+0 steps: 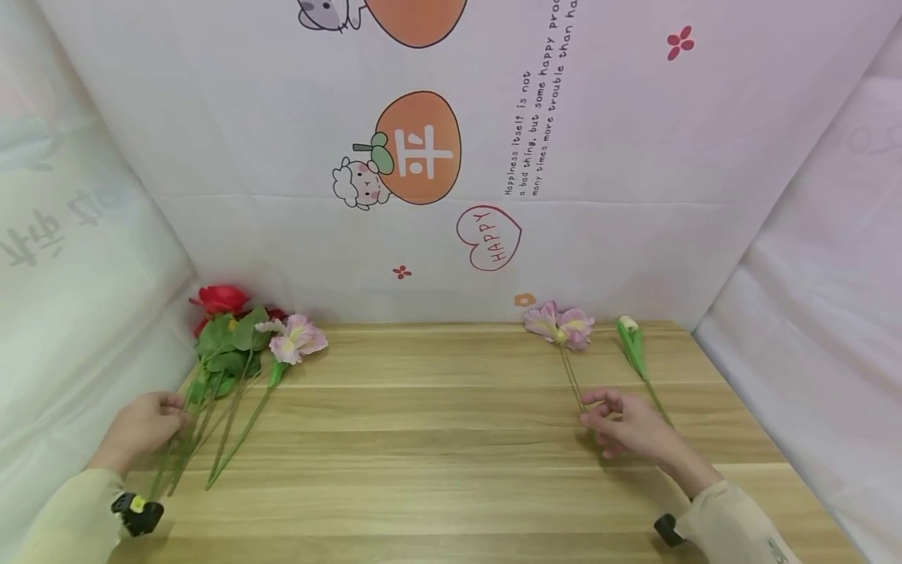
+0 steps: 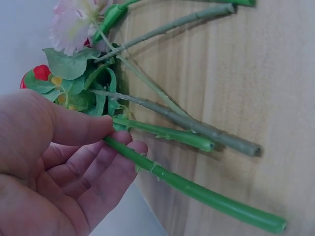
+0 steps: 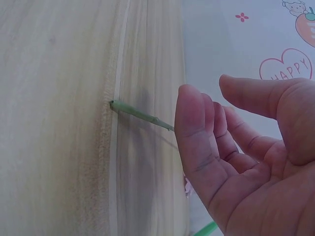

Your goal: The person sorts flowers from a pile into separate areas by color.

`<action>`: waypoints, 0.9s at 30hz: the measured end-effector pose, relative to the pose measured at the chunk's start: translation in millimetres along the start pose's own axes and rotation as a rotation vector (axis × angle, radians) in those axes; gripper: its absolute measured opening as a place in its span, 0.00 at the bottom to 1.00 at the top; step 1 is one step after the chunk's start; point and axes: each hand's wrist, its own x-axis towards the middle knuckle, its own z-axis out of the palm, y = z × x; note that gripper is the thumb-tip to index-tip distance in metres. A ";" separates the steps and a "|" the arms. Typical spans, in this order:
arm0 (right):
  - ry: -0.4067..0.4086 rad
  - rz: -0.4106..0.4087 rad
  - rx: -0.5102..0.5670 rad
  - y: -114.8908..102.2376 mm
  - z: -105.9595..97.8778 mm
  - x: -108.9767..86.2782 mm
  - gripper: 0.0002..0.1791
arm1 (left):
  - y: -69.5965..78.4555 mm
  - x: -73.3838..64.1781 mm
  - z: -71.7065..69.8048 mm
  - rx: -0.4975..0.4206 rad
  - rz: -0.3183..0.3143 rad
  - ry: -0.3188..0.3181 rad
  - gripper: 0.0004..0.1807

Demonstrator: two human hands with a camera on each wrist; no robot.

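Note:
My left hand pinches a thick green flower stem between thumb and fingers, at the left of the table. The stem leads up into a bunch with a red rose, green leaves and a pink-and-white flower. The bloom it belongs to is hidden behind my hand in the left wrist view. On the right, my right hand is beside the thin stem of another pink flower. Thumb and fingers are apart in the right wrist view, with the stem passing behind the fingers.
A white tulip bud on a green stem lies right of the pink flower, partly under my right hand. Wood-grain table boards span between the hands. White printed cloth walls rise behind and on both sides.

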 end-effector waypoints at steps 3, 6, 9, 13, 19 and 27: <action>-0.006 -0.008 0.002 1.3 -0.3 0.0 0.28 | 4.7 -1.8 -2.2 -0.014 0.003 0.009 0.25; -0.013 -0.013 0.004 2.3 -0.5 0.2 0.28 | 8.6 -3.9 -4.2 -0.036 0.004 0.015 0.25; -0.013 -0.012 0.007 2.6 -0.4 0.3 0.28 | 12.5 -6.6 -6.6 -0.063 0.001 0.022 0.25; -0.004 -0.007 0.006 2.2 0.1 0.6 0.28 | 18.4 -9.9 -9.3 -0.118 -0.024 0.028 0.27; 0.002 -0.003 -0.002 2.2 0.4 0.7 0.27 | 26.7 -12.5 -10.7 -0.166 -0.049 0.032 0.30; -0.001 0.008 0.003 0.9 1.3 0.6 0.27 | 39.0 -15.5 -11.7 -0.199 -0.018 0.064 0.29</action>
